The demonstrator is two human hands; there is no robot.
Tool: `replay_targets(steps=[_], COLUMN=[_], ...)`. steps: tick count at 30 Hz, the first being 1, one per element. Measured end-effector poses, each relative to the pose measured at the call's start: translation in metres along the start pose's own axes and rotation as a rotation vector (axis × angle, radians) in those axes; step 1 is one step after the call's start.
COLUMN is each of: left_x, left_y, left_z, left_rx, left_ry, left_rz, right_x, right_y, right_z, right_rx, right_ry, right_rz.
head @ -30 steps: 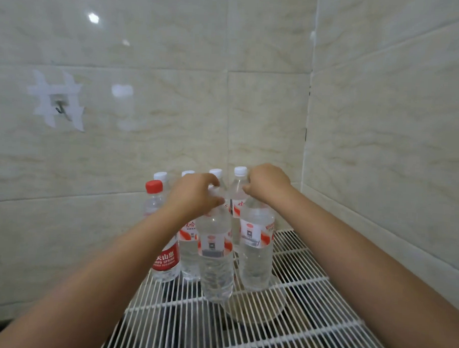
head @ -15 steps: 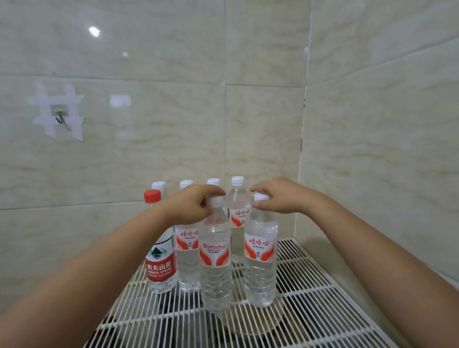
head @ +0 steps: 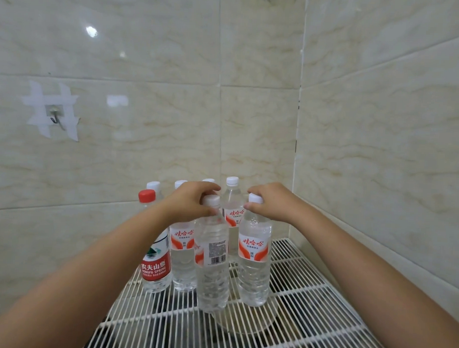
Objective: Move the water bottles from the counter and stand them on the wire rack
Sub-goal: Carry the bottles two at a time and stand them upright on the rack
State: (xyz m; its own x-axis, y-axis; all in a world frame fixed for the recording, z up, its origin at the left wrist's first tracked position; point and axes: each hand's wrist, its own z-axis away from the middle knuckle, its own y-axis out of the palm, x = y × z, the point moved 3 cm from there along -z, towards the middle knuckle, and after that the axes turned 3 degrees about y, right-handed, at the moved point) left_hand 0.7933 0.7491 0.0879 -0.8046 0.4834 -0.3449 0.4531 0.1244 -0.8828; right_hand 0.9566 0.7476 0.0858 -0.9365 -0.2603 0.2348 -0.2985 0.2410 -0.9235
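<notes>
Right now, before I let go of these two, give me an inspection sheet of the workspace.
Surface: white wire rack in a tiled corner; dark space shows beneath it.
Job's things: seven bottles upright on the rack. Barcode bottle and front right bottle stand in front; red-capped bottle at far left.
Clutter: round pale object under the wires, below the front bottles.
Grip: left hand curled round the barcode bottle's neck; right hand pinching the front right bottle at its cap.
Cables: nothing seen.
Surroundings: marble-look wall tiles; taped metal hook on the left wall.
</notes>
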Motion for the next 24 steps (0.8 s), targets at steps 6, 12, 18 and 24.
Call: replay_targets(steps=[6, 12, 18, 24], left_x=[-0.004, -0.013, -0.010, -0.012], left_y=[0.008, 0.012, 0.004, 0.012], left_z=[0.001, -0.009, -0.007, -0.014], left_rx=[0.046, -0.138, -0.021, 0.040], left_ry=[-0.043, -0.183, -0.060, -0.123], left_rz=[-0.023, -0.177, -0.045, -0.262], right_x=[0.000, 0.002, -0.001, -0.007], right_y=[0.002, 0.002, 0.001, 0.003], right_z=[0.002, 0.003, 0.006, 0.000], right_rx=[-0.019, -0.023, -0.027, -0.092], right_ry=[0.003, 0.005, 0.014, 0.063], right_rz=[-0.003, 0.006, -0.046, 0.003])
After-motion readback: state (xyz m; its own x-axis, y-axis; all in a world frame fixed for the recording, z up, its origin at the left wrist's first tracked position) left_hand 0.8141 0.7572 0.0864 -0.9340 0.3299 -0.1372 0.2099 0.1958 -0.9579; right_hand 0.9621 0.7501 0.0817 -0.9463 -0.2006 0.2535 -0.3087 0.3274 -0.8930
